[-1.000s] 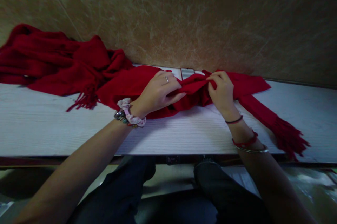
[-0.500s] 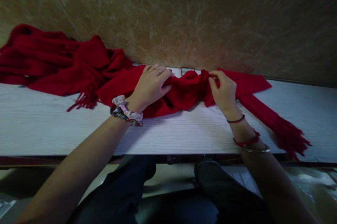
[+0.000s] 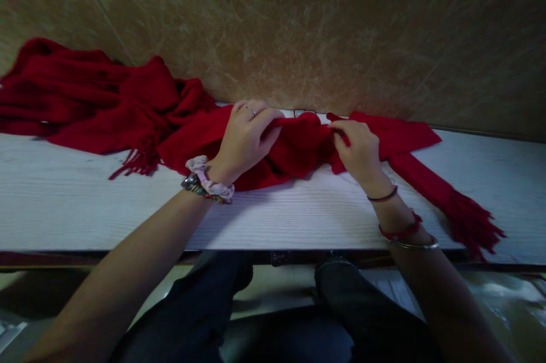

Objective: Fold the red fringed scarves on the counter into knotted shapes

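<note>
A red scarf (image 3: 294,149) with fringed ends lies crumpled along the white wood-grain tabletop. My left hand (image 3: 249,132) is closed on its upper edge, thumb and fingers pinching the cloth. Further right, my right hand (image 3: 356,149) pinches another bit of the same edge between thumb and fingertips. Between the hands the cloth hangs in soft folds. To the right of my right hand, a flat stretch of the scarf and a narrow strip ending in a fringe (image 3: 473,223) rest on the table.
A larger heap of red cloth (image 3: 98,98) with a fringe lies at the left, against the brown marbled wall (image 3: 298,27). The white table (image 3: 85,198) is narrow, its front edge just above my legs (image 3: 191,306).
My right hand has shifted slightly left and down along the scarf's edge. My left hand has moved a little, and the edge between the hands looks straighter.
</note>
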A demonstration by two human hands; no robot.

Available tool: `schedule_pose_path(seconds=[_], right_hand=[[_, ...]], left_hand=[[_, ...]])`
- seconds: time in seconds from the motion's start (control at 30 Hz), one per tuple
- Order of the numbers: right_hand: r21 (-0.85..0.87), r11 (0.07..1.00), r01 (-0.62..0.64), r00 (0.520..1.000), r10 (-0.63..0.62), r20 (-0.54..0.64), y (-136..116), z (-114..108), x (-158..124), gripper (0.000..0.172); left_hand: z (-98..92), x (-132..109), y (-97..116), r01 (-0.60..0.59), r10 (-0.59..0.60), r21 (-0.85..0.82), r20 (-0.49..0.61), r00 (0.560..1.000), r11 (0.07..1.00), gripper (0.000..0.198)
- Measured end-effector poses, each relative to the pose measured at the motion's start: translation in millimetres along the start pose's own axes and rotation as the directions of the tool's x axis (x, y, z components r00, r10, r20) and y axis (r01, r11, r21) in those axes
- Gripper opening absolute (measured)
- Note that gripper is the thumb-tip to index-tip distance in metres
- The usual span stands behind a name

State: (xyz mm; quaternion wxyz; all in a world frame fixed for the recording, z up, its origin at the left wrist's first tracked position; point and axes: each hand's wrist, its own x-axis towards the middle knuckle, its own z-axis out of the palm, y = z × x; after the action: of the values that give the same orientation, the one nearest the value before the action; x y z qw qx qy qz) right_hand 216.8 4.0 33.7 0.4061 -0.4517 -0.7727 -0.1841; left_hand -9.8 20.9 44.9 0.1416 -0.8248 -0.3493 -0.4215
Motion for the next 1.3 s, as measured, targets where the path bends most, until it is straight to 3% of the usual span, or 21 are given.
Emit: schedule_pose_path(seconds=[0.1, 0.23, 0.4, 0.5, 0.6, 0.7, 0.77, 0.9, 1.07, 1.2, 1.3], right_hand=[[-0.103, 0.995, -0.006, 0.991, 0.019, 0.133, 4, 3, -1, 0.017], [-0.192, 0.972, -0.138, 0.980, 0.162, 0.114, 3, 5, 0, 0.018], [-0.191, 0.940, -0.284, 0.959, 0.275, -0.074, 7, 1, 0, 0.015], [-0.146, 0.958, -0.246, 0.940, 0.199, -0.278, 9, -7, 2, 0.016], [-0.121, 0.975, -0.186, 0.888, 0.113, -0.446, 12, -9, 4, 0.015], [-0.103, 0.981, -0.161, 0.922, 0.112, -0.372, 14, -8, 4, 0.010], [-0.081, 0.986, -0.146, 0.941, 0.113, -0.318, 11, -8, 4, 0.009], [-0.059, 0.990, -0.129, 0.915, 0.096, -0.391, 5, -13, 3, 0.012], [0.062, 0.997, -0.047, 0.990, 0.055, -0.126, 8, -3, 3, 0.011], [0.081, 0.995, -0.064, 0.990, 0.074, -0.122, 4, 2, 3, 0.014], [0.084, 0.996, -0.033, 0.991, 0.044, -0.124, -6, 0, 3, 0.019]], left_hand=[[-4.2, 0, 0, 0.018, -0.017, 0.009, -0.092, 0.996, 1.000, 0.016], [-7.0, -1, 3, -0.039, 0.038, -0.007, -0.134, 0.990, 0.999, 0.014], [-11.1, -3, 6, 0.001, -0.008, -0.077, -0.088, 0.996, 0.997, 0.012], [-12.2, -2, 6, 0.018, -0.026, -0.099, -0.083, 0.996, 0.995, 0.011], [-11.4, -1, 3, 0.005, -0.019, -0.086, -0.161, 0.987, 0.996, 0.010], [-8.5, 1, 0, 0.022, -0.022, -0.004, -0.212, 0.977, 1.000, 0.009], [-5.8, 2, -2, 0.035, -0.024, 0.055, -0.183, 0.983, 0.998, 0.009], [-1.5, 4, -4, 0.067, -0.051, 0.132, -0.125, 0.991, 0.989, 0.009], [0.8, 2, -4, 0.166, -0.170, 0.157, 0.015, 0.985, 0.974, 0.021], [2.5, -1, 5, 0.024, -0.037, 0.058, 0.228, 0.973, 0.998, 0.048], [5.7, -3, 15, -0.075, 0.082, -0.037, 0.288, 0.954, 0.997, 0.063]])
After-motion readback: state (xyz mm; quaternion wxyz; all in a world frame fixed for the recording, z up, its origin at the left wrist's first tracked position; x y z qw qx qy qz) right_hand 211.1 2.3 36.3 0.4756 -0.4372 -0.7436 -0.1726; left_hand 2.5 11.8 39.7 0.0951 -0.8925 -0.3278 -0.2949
